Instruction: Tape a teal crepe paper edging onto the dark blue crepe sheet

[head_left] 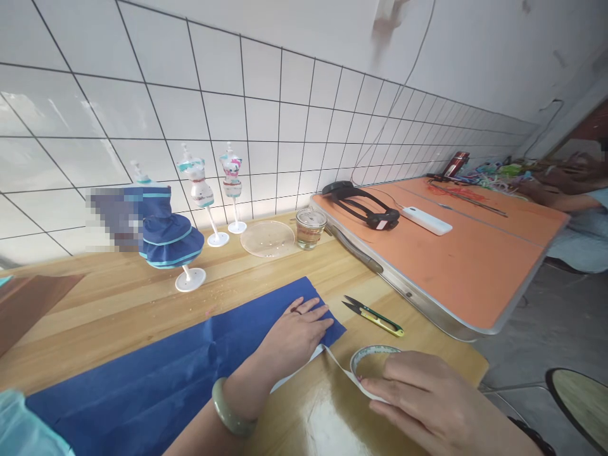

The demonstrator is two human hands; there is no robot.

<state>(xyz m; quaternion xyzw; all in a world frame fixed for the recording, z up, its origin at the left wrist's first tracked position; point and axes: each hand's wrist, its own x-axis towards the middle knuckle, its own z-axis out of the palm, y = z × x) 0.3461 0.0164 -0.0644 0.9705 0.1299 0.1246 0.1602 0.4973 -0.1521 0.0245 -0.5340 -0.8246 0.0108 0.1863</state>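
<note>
My left hand (298,329) lies flat with fingers stretched near the right end of a long blue sheet (180,358), either paper or cloth. In my right hand (422,396) is a roll of white tape (355,362), gripped at its near side. From the roll a narrow tape strip (335,359) runs to the sheet's near edge beside my left fingers. More white tape (298,375) shows along that edge, partly behind my left wrist. Thread snips (375,315) with yellow-green handles rest on the wooden table (228,291), just beyond the roll.
Along the tiled wall stand two small dress forms (194,183) (232,177) and one in a blue ruffled dress (168,237). A round clear disc (267,239) and a glass (310,229) are nearby. An orange table (465,266) adjoins, bearing a black headset (365,204) and white phone-like device (427,220); another person's arms (565,196) are beyond.
</note>
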